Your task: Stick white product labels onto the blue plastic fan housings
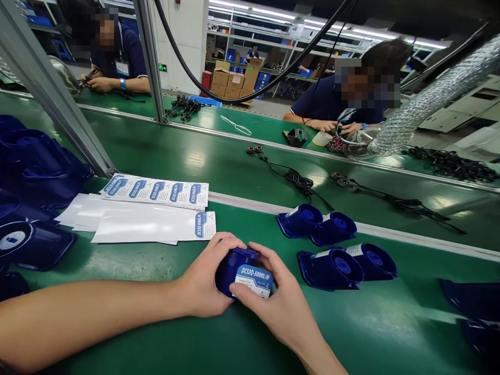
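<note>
Between my two hands is a dark blue plastic housing point(224, 276), held above the green tabletop. My left hand point(209, 278) wraps round its left side, fingers over the top. On its front sits a blue and white label point(253, 280) printed "DC52Q-5000L/H". My right hand point(273, 291) grips the right side, with the thumb pressed on the label's lower left and the fingers behind. Left of my hands lies a label sheet point(146, 226) with a single label at its right end. Behind it a fuller label sheet point(156, 191) carries several labels.
Several labelled blue housings point(332, 268) stand to the right. More blue housings point(35, 239) are piled at the left. Beyond a metal rail, cables with small motors point(299, 179) lie on the green surface. A metal post point(150, 62) rises ahead. Two co-workers sit across the bench.
</note>
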Available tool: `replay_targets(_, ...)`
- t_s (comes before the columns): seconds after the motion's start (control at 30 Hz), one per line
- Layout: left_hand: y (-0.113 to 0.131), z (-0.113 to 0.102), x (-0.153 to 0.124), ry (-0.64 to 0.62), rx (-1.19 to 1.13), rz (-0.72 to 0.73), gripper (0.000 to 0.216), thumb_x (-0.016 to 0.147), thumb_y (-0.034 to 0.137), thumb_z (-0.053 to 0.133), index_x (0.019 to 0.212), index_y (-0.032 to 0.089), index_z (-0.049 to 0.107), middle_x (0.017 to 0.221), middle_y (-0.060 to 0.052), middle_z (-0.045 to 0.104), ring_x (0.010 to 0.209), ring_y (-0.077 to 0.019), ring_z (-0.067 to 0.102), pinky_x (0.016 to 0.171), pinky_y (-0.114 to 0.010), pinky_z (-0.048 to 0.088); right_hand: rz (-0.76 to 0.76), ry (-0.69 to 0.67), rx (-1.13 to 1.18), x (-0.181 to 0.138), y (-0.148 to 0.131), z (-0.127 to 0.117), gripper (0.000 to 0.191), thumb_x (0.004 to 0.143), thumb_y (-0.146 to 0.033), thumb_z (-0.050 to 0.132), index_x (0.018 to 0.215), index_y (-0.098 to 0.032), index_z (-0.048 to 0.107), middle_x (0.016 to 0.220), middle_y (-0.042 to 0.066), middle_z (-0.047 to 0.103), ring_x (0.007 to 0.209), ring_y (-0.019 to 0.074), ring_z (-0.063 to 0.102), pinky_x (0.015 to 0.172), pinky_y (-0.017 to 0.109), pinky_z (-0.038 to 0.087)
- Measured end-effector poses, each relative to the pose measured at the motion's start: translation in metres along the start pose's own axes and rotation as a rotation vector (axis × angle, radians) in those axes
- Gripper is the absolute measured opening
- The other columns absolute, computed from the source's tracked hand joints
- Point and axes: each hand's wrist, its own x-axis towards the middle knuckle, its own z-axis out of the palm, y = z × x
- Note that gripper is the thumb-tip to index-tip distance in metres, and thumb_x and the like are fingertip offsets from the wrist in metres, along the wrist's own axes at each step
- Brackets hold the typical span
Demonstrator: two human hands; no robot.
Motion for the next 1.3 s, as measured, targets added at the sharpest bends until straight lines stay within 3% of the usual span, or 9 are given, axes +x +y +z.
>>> replay_targets(0.2, -0.001, -0.002, 0.002, -0.011, -0.025, -0.030, 0.084, 0.064, 0.003, 0.072, 0.139, 0.032, 0.048, 0.136, -0.010, 0.050, 0.129, -0.0333, 0.056, 0.110, -0.051, 0.053, 0.009, -0.035, -0.005, 0.000, 0.000, -0.001, 0.082, 0.060, -0.035, 0.097, 0.134, -0.030, 0.060, 0.120, 0.007, 0.077, 0.115, 0.0326, 0.074, 0.092, 0.044, 0.062)
replay_targets(0.5, 0.007, -0.002, -0.003, -0.075, 0.103, 0.029, 0.076, 0.075, 0.003, 0.074, 0.142, 0.030, 0.050, 0.147, -0.015, 0.044, 0.142, -0.0346, 0.049, 0.114, -0.049, 0.052, 0.070, -0.087, 0.335, 0.002, -0.001, -0.005, 0.056, 0.066, -0.044, 0.098, 0.101, -0.025, 0.059, 0.089, 0.004, 0.085, 0.088, 0.0271, 0.081, 0.084, 0.038, 0.063)
replay_targets(0.67, 0.003, -0.003, -0.002, -0.106, 0.071, 0.083, 0.076, 0.076, 0.003, 0.075, 0.143, 0.029, 0.049, 0.145, -0.015, 0.046, 0.141, -0.0347, 0.049, 0.114, -0.050, 0.051, 0.098, -0.129, 0.444, 0.009, 0.005, -0.010, 0.053, 0.066, -0.044, 0.101, 0.091, -0.022, 0.059, 0.081, 0.003, 0.084, 0.072, 0.0204, 0.078, 0.072, 0.030, 0.060)
replay_targets(0.8, -0.001, 0.001, 0.000, 0.008, -0.039, -0.017, 0.080, 0.074, 0.011, 0.087, 0.141, 0.031, 0.047, 0.143, -0.013, 0.047, 0.135, -0.0350, 0.055, 0.111, -0.051, 0.054, 0.103, -0.143, 0.562, 0.017, 0.018, -0.007, 0.060, 0.077, -0.051, 0.094, 0.118, -0.020, 0.064, 0.095, 0.009, 0.085, 0.078, 0.0217, 0.079, 0.075, 0.033, 0.062)
replay_targets(0.93, 0.000, 0.005, 0.002, 0.138, -0.305, -0.215, 0.096, 0.074, 0.020, 0.093, 0.145, 0.039, 0.032, 0.151, -0.011, 0.043, 0.135, -0.0330, 0.058, 0.108, -0.049, 0.057, -0.017, -0.125, 0.661, 0.017, 0.029, 0.011, 0.099, 0.076, -0.051, 0.094, 0.155, -0.029, 0.038, 0.135, 0.013, 0.075, 0.116, 0.0290, 0.076, 0.101, 0.044, 0.060)
replay_targets(1.0, 0.001, 0.005, 0.002, 0.091, -0.408, -0.211, 0.101, 0.077, 0.017, 0.089, 0.149, 0.040, 0.022, 0.155, -0.012, 0.039, 0.139, -0.0324, 0.055, 0.114, -0.052, 0.053, -0.029, -0.109, 0.627, 0.016, 0.032, 0.019, 0.099, 0.074, -0.043, 0.096, 0.153, -0.031, 0.039, 0.144, 0.012, 0.069, 0.127, 0.0302, 0.071, 0.109, 0.047, 0.057)
replay_targets(1.1, 0.002, 0.002, 0.003, 0.028, -0.443, -0.193, 0.092, 0.082, 0.018, 0.082, 0.149, 0.037, 0.023, 0.159, -0.013, 0.033, 0.145, -0.0329, 0.048, 0.122, -0.056, 0.044, -0.027, -0.119, 0.511, 0.019, 0.032, 0.019, 0.077, 0.076, -0.037, 0.093, 0.141, -0.027, 0.052, 0.133, 0.011, 0.074, 0.120, 0.0312, 0.073, 0.105, 0.048, 0.059)
replay_targets(1.2, -0.001, -0.005, 0.005, 0.054, -0.326, -0.205, 0.070, 0.086, 0.026, 0.080, 0.138, 0.034, 0.034, 0.162, -0.012, 0.029, 0.145, -0.0343, 0.046, 0.120, -0.057, 0.044, -0.158, -0.153, 0.300, 0.028, 0.033, 0.000, 0.060, 0.079, -0.031, 0.089, 0.132, -0.027, 0.061, 0.124, 0.008, 0.077, 0.116, 0.0314, 0.074, 0.104, 0.049, 0.058)
replay_targets(1.3, -0.004, -0.012, 0.009, 0.031, -0.131, -0.245, 0.080, 0.083, 0.028, 0.084, 0.143, 0.035, 0.031, 0.158, -0.014, 0.036, 0.135, -0.0336, 0.053, 0.116, -0.060, 0.045, -0.272, -0.182, 0.066, 0.037, 0.037, -0.023, 0.060, 0.079, -0.025, 0.087, 0.133, -0.029, 0.063, 0.128, 0.006, 0.075, 0.120, 0.0318, 0.071, 0.108, 0.049, 0.054)
